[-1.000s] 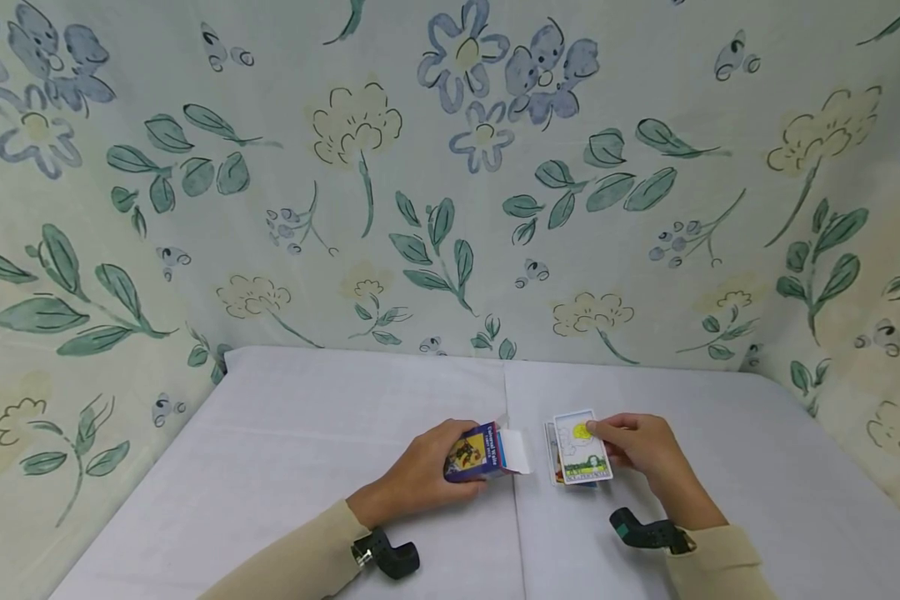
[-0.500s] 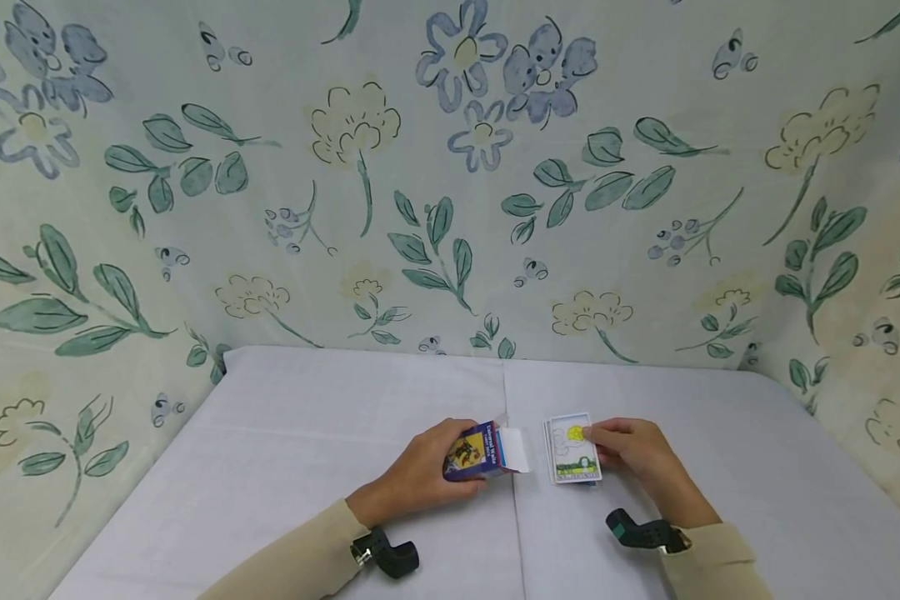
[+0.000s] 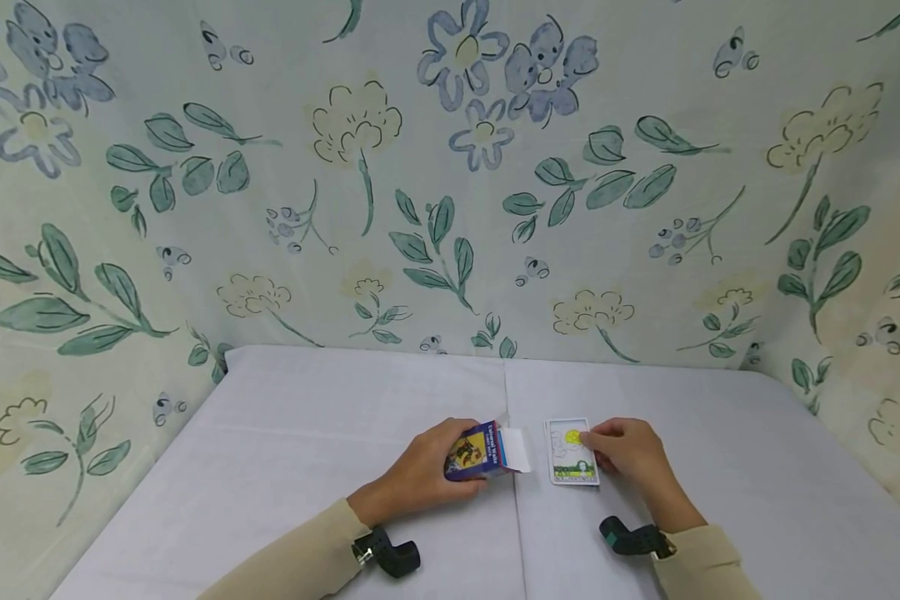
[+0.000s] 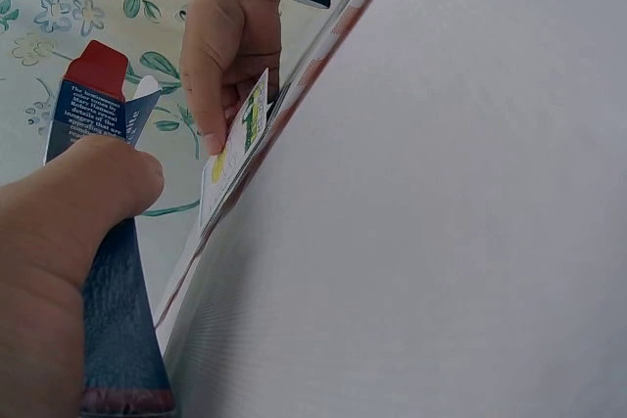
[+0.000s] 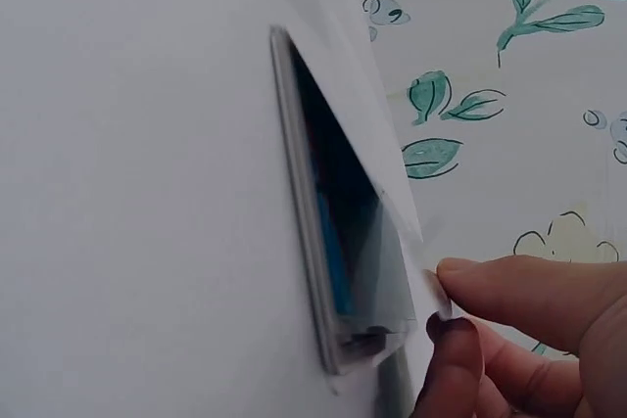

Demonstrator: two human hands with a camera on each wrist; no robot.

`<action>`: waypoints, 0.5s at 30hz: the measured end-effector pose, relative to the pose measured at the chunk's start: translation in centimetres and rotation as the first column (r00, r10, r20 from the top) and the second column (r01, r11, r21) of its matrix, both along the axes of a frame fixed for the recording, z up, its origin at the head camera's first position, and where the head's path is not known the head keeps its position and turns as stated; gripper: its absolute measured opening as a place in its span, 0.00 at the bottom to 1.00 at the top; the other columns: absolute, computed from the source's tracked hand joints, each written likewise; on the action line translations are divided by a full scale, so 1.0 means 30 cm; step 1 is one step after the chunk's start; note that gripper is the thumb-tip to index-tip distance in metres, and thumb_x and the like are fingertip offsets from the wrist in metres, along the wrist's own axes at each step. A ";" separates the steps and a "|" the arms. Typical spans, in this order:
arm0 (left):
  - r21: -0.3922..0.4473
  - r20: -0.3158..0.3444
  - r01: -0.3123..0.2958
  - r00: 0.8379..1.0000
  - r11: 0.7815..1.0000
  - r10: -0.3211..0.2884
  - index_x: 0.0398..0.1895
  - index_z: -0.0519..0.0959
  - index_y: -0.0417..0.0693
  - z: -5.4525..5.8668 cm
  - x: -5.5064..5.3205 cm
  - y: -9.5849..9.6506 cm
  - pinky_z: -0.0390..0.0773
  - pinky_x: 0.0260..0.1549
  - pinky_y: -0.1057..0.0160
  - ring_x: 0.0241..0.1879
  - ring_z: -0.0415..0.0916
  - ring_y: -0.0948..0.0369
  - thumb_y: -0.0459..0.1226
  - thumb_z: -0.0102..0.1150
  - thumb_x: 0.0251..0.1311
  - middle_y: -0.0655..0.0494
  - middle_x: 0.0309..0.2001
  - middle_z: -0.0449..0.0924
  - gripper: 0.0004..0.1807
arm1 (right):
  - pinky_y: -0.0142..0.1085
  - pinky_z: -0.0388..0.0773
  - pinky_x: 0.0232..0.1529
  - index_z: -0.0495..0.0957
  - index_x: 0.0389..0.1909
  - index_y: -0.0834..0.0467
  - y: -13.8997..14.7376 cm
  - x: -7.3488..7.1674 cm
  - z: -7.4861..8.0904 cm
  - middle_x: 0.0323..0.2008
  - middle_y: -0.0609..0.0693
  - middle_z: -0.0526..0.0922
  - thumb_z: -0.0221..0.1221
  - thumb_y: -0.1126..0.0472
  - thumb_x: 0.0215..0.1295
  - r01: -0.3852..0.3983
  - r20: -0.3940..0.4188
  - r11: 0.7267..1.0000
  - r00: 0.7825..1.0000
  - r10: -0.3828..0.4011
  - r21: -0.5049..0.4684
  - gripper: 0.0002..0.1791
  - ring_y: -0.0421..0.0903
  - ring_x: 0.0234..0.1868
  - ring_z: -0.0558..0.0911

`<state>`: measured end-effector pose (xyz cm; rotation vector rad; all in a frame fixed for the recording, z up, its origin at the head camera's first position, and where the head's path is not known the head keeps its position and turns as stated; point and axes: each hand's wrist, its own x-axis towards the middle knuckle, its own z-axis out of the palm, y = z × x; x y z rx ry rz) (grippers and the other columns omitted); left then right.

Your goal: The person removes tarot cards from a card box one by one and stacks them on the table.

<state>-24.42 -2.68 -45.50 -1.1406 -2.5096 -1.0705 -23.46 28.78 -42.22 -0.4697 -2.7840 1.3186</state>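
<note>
In the head view, my left hand [image 3: 418, 471] grips a blue and purple card box [image 3: 469, 455] printed "Universal Waite", with its white end flap open toward the right. The left wrist view shows my thumb across the box [image 4: 118, 310] and its red tuck flap raised. My right hand [image 3: 633, 454] pinches the right edge of a tarot card [image 3: 568, 458] bearing a yellow disc and a green strip. This card lies over a small stack of cards [image 5: 306, 222], its pinched side tilted up from them in the right wrist view. The stack is mostly hidden beneath it.
A white cloth covers the table [image 3: 330, 417], with a crease running down its middle between box and cards. Behind and at both sides hangs a floral curtain [image 3: 307, 208]. Dark wrist cameras [image 3: 396, 557] are strapped to both wrists.
My right hand has moved slightly left with the card, which has straightened and now covers nearly all of the stack. My left hand and the box have stayed in place.
</note>
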 end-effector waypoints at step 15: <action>-0.002 -0.006 0.000 1.000 1.000 0.000 0.66 0.64 0.53 0.005 0.003 0.001 0.74 0.42 0.70 0.43 0.71 0.69 0.55 0.69 0.50 0.62 0.51 0.73 0.41 | 0.33 0.74 0.26 0.78 0.37 0.67 -0.030 0.014 0.002 0.27 0.56 0.78 0.62 0.60 0.60 0.004 -0.036 0.994 0.999 0.000 0.105 0.13 0.49 0.28 0.75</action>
